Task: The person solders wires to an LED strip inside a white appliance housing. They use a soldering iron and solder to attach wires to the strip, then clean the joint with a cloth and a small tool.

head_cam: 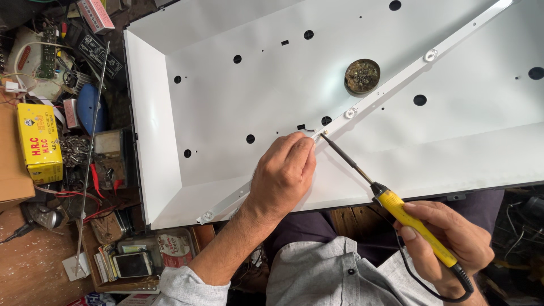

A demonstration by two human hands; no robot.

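A large white metal backplate with round holes lies before me. A long white strip with small round lenses runs diagonally across it. My left hand rests on the strip, fingers pinched at a thin wire near the strip's joint. My right hand grips a yellow-handled soldering iron, whose dark tip touches the same joint. A small round tin of flux or solder residue sits on the plate beyond the strip.
At the left is a cluttered bench: a yellow box, a circuit board, a blue oval object, red-handled tools, a long thin rod and a phone-like device.
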